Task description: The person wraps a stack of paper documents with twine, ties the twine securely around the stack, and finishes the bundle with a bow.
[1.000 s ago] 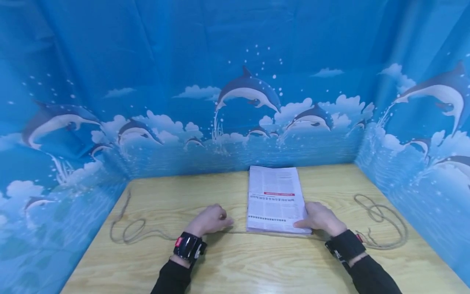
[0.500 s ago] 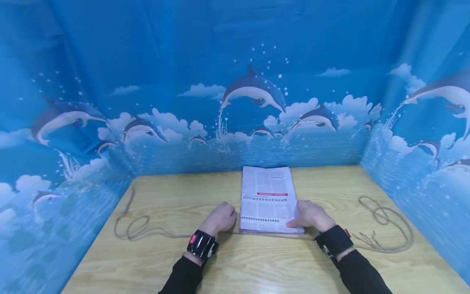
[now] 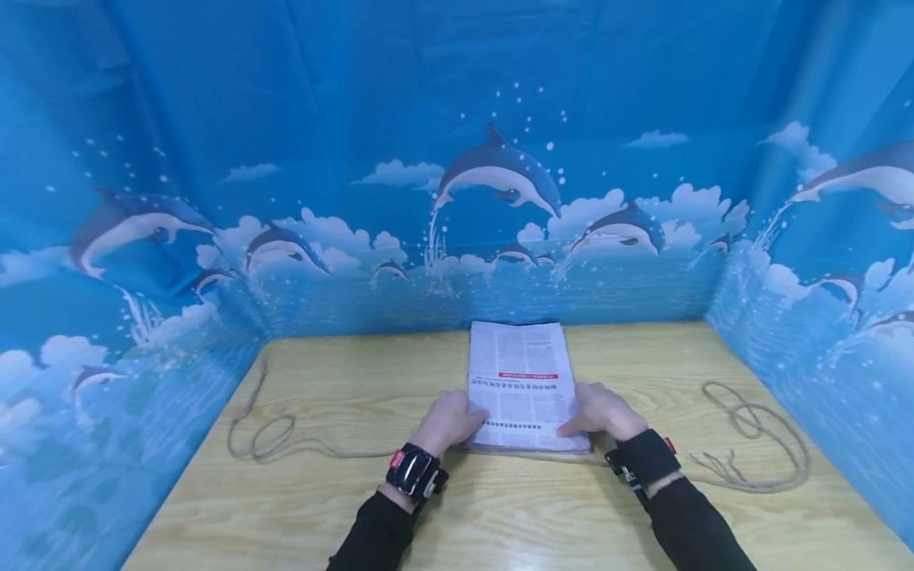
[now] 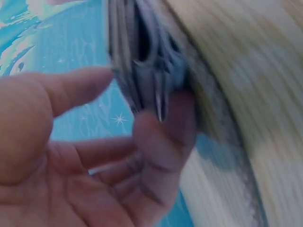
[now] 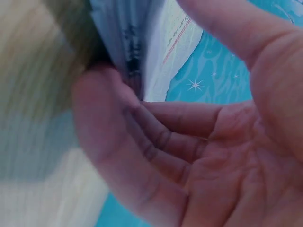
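Observation:
A flat stack of folded newspapers (image 3: 517, 357) lies on the wooden table, one red headline strip across its top sheet. My left hand (image 3: 446, 420) grips its left edge, thumb over the top sheet. In the left wrist view, curled fingers (image 4: 161, 146) meet the layered paper edge (image 4: 151, 75) from below. My right hand (image 3: 607, 408) holds the opposite edge, its thumb on the printed page. Its fingers (image 5: 109, 109) bend under the sheets in the right wrist view. A thin twine rope (image 3: 357, 454) runs along the stack's near edge, partly hidden by both hands.
The rope's left end (image 3: 264, 457) lies in a loose loop on the tabletop (image 3: 514, 523). At the right, another rope loop (image 3: 800, 460) curls round beside a frayed end. A blue dolphin-print curtain (image 3: 457, 198) stands behind the table and along both sides.
My left hand has moved right, from beside the stack to gripping its left edge. The stack has shifted slightly left with my right hand still at its right edge. The head view has turned a little.

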Action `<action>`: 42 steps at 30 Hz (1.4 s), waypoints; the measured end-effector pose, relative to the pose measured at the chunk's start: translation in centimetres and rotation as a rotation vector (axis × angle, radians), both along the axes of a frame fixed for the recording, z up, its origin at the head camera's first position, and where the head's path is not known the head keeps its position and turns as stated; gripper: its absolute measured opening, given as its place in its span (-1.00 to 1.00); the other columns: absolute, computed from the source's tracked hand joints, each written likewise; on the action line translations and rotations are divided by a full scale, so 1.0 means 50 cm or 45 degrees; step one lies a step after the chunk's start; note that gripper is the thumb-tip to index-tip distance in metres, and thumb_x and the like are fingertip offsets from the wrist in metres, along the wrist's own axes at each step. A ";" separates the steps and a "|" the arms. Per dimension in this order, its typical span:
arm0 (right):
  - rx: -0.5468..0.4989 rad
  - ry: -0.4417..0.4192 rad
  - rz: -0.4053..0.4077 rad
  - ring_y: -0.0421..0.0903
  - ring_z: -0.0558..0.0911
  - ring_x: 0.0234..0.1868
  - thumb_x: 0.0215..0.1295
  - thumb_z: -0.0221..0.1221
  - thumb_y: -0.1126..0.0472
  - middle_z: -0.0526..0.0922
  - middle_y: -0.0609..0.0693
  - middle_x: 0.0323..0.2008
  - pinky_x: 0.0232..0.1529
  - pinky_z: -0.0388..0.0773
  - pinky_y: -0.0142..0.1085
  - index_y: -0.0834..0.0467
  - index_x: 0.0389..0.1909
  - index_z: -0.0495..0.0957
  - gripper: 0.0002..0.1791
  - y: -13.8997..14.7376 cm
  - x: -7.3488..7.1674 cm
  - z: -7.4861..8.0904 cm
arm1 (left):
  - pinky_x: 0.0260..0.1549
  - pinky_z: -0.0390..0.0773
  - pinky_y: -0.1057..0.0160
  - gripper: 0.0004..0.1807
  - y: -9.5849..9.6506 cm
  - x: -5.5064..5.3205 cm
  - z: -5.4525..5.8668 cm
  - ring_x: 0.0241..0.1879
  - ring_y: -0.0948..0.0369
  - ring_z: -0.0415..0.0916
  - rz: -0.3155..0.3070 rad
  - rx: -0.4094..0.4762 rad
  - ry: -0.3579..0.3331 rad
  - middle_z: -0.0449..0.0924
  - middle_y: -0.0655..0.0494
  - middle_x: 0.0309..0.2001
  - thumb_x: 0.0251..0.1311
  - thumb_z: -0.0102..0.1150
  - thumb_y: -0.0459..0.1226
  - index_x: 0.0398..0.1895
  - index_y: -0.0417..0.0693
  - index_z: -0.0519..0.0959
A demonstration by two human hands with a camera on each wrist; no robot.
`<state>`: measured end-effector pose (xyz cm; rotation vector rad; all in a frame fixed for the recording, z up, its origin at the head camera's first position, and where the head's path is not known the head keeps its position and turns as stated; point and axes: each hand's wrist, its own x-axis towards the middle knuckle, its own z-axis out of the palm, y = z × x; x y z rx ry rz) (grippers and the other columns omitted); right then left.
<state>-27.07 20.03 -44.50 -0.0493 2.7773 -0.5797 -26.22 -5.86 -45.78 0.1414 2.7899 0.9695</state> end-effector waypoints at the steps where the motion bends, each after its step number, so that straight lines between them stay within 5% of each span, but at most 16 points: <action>1: -0.042 0.004 0.000 -0.02 0.55 -0.30 -0.07 0.52 0.05 0.64 0.18 -0.20 -0.21 0.54 -0.13 0.40 0.03 0.48 -0.27 0.001 -0.001 -0.001 | -0.81 0.18 0.33 -0.66 0.001 0.000 0.002 -0.75 0.26 0.22 0.033 0.005 -0.001 0.33 0.16 -0.70 0.23 0.25 -0.06 -0.57 -0.09 0.51; 7: -0.189 0.032 0.012 -0.09 0.51 -0.47 0.01 0.46 0.18 0.62 0.02 -0.42 -0.44 0.41 -0.30 0.30 -0.18 0.59 -0.60 -0.002 -0.004 -0.010 | -0.77 0.22 0.32 -0.66 -0.005 -0.003 0.007 -0.71 0.23 0.27 0.128 0.063 0.011 0.38 0.11 -0.66 0.14 0.34 -0.05 -0.50 -0.12 0.52; 17: -0.179 0.031 0.017 -0.11 0.51 -0.49 0.02 0.46 0.19 0.64 0.00 -0.44 -0.47 0.40 -0.32 0.25 -0.20 0.63 -0.65 -0.019 -0.001 -0.013 | -0.60 0.36 0.26 -0.67 -0.037 -0.018 -0.015 -0.55 0.16 0.41 0.083 0.322 -0.112 0.58 0.01 -0.47 0.25 0.22 -0.06 -0.35 -0.19 0.58; 24: -0.198 0.037 0.040 -0.13 0.53 -0.48 0.05 0.44 0.16 0.69 -0.01 -0.41 -0.43 0.42 -0.32 0.22 -0.19 0.66 -0.67 -0.016 -0.003 -0.019 | -0.38 0.58 0.23 -0.69 -0.032 -0.026 -0.020 -0.39 0.13 0.60 0.017 0.693 -0.257 0.63 -0.10 -0.26 0.36 0.10 -0.21 -0.04 -0.31 0.48; 32: -0.354 -0.007 0.073 -0.14 0.56 -0.56 0.32 0.23 0.08 0.64 -0.02 -0.48 -0.53 0.46 -0.31 0.26 -0.11 0.62 -0.68 0.005 0.002 -0.029 | -0.19 0.68 0.11 -0.63 -0.033 -0.025 -0.011 -0.25 -0.07 0.71 -0.036 1.258 -0.515 0.61 -0.31 -0.08 0.47 -0.11 -0.33 0.24 -0.31 0.21; 38: -0.408 0.006 0.108 -0.16 0.52 -0.67 0.44 0.08 0.00 0.58 -0.03 -0.57 -0.60 0.51 -0.27 0.23 -0.22 0.61 -0.65 0.011 0.003 -0.022 | -0.09 0.64 0.14 -0.58 -0.037 -0.017 0.013 -0.13 -0.09 0.70 -0.097 1.516 -0.605 0.57 -0.33 0.03 0.48 -0.13 -0.32 0.32 -0.27 0.21; 42: -0.587 -0.016 0.110 -0.20 0.44 -0.68 0.46 0.07 -0.02 0.57 -0.04 -0.57 -0.64 0.39 -0.32 0.26 -0.13 0.58 -0.62 0.017 -0.005 -0.024 | -0.19 0.67 0.26 -0.57 -0.048 -0.010 0.029 -0.20 -0.02 0.72 -0.154 1.568 -0.631 0.62 -0.27 -0.02 0.49 -0.13 -0.32 0.34 -0.26 0.19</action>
